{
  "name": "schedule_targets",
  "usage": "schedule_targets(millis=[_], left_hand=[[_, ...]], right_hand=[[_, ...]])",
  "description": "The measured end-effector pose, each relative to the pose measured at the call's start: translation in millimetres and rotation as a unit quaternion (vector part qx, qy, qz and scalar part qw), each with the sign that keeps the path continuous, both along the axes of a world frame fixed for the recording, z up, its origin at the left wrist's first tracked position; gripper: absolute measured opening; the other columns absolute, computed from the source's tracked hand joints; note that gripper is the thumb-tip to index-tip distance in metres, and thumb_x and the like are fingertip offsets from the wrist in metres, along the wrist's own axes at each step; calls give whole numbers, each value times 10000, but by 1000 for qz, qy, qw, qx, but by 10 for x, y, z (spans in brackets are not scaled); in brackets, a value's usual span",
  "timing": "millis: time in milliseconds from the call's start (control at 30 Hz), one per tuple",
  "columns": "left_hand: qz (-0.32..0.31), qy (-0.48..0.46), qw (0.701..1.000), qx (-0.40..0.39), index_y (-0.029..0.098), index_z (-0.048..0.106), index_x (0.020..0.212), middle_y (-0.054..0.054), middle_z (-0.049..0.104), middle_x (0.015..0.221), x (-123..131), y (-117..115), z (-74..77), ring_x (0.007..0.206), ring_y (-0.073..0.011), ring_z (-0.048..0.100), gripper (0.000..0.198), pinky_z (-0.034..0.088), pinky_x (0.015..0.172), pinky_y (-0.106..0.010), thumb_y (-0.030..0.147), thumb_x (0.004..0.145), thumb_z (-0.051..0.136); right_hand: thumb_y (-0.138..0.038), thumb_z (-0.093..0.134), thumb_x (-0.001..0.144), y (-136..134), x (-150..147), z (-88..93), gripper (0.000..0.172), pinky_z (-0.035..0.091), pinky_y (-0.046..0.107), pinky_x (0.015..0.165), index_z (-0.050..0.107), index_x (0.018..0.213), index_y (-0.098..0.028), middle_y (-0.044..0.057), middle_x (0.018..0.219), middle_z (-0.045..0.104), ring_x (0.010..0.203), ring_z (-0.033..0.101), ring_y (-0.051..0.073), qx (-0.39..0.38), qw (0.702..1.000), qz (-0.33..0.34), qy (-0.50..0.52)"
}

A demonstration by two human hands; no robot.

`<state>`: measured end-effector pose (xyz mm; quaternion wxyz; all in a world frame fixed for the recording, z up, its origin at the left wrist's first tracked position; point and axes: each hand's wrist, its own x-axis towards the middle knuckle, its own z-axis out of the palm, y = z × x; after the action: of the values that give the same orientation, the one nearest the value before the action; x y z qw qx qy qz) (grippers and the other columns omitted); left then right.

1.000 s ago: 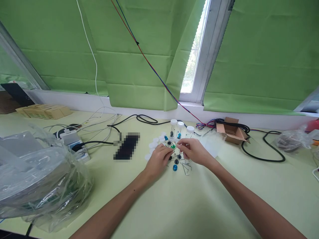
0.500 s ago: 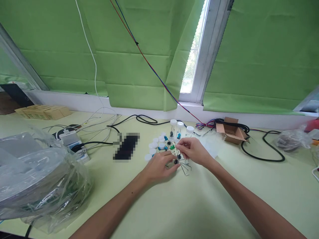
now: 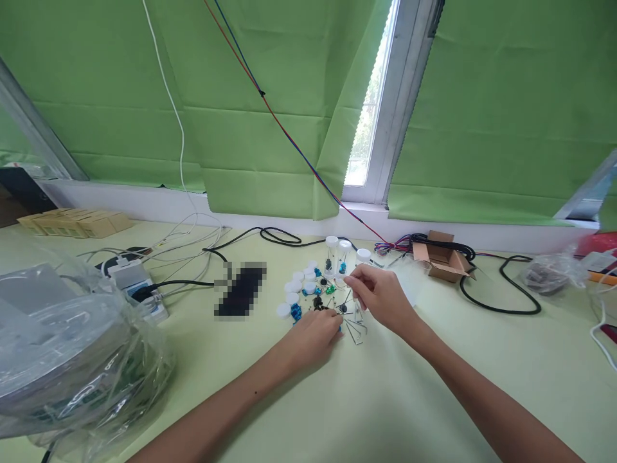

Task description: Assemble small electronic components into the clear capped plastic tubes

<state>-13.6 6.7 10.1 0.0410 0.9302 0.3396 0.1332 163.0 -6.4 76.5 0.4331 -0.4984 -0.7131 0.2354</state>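
Observation:
My left hand (image 3: 315, 331) lies low over a cluster of small parts, its fingers curled and their tips partly hidden. A bit of blue shows by its fingertips. My right hand (image 3: 378, 292) hovers at the cluster's right side, thumb and forefinger pinched; whatever they hold is too small to name. Below it sits a round black part (image 3: 342, 308) with a thin metal stem. Several bent hex keys (image 3: 355, 331) fan out on the table in front. Blue parts (image 3: 295, 312), green parts (image 3: 330, 289) and white round caps (image 3: 283, 310) lie around the left hand.
Clear tubes with white lids (image 3: 344, 246) stand behind the cluster. An open cardboard box (image 3: 441, 260) and a black cable (image 3: 511, 308) are to the right. Leftward are a dark pixelated object (image 3: 243, 292), a power strip (image 3: 154, 312) and a bulky plastic-wrapped spool (image 3: 96, 360).
My left hand has turned palm-down and come nearer, uncovering black and blue parts behind it. The right hand has lifted slightly away from the left. The view has shifted a little.

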Motion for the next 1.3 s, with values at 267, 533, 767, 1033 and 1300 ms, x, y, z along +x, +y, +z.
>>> schedule_targets(millis=[267,533,767,1033,1300], left_hand=[[19,-46,999,-18,191,567,821,-48,624,858,62,-94,-99,731,-206,627,133,435,608,-311,169,918,478],[46,-173,981,-74,206,612,937,-54,612,944,5,-147,-205,827,-196,604,171,480,633,-293,117,871,481],[92,-260,961,-22,200,596,938,-52,561,944,-70,-51,-138,796,-173,579,150,492,667,-303,152,925,455],[96,-301,949,-6,221,585,1077,-67,628,1102,-90,11,-209,998,-203,619,218,531,823,-353,120,921,471],[94,-343,934,-16,211,605,1095,-71,678,1134,-65,23,-265,1064,-215,630,199,526,905,-392,162,933,501]], right_hand=[[-322,516,929,-44,15,-63,228,408,243,551,539,733,-207,-35,558,550,483,498,118,13,999,8,-45],[-216,470,949,-182,-161,-355,205,393,253,573,529,754,-203,19,691,606,608,545,145,96,990,-16,-105],[-169,422,982,-254,-296,-575,172,420,258,563,554,879,-205,30,748,596,619,548,145,216,972,-4,-90],[-132,420,982,-254,-292,-587,172,453,258,588,563,917,-202,33,764,596,641,557,143,242,967,17,-72],[-127,435,976,-235,-263,-532,161,464,257,608,573,933,-199,35,786,615,677,571,145,260,964,14,-58]])
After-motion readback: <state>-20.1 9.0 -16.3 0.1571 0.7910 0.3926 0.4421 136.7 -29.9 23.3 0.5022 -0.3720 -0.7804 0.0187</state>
